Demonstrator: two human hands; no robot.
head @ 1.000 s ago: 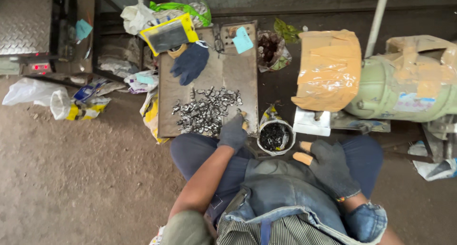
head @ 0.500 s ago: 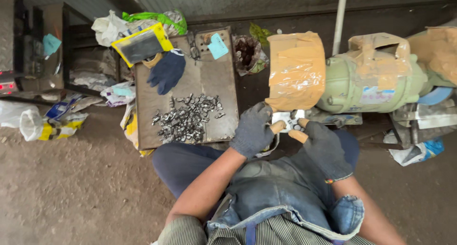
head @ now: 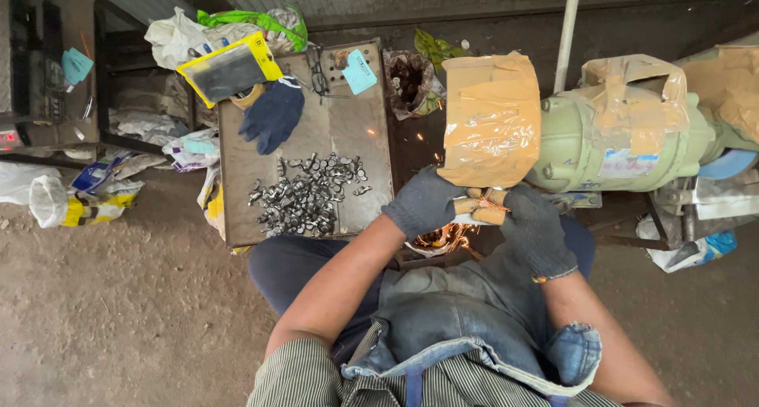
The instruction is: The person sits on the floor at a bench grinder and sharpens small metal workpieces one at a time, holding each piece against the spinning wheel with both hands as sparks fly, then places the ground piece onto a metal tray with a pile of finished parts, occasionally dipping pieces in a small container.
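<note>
A small metal piece (head: 479,208) sits pinched between the fingertips of both gloved hands, right under the lower edge of the taped cardboard guard (head: 490,118) on the pale green bench grinder (head: 617,142). It is mostly hidden by the fingers, so its shape cannot be told. Orange sparks (head: 443,237) spray down and to the left just below it.

The left hand (head: 423,203), in a dark grey glove with tan fingertips, comes in from the left with its grip closed tight on the piece; the forearm is bare and runs back towards the body. The right hand (head: 534,227), gloved the same way, meets it from the right, its grip also closed on the piece, wrist bent down and knuckles turned up. The two hands touch at the fingertips.

To the left of the hands stands a flat metal tray (head: 237,185) with a heap of small grey metal parts (head: 304,197) in its lower half. A dark blue glove (head: 273,114) lies on the tray's upper part, beside a yellow-edged pouch (head: 229,68). A light blue tag (head: 360,71) lies at the tray's top right.
</note>
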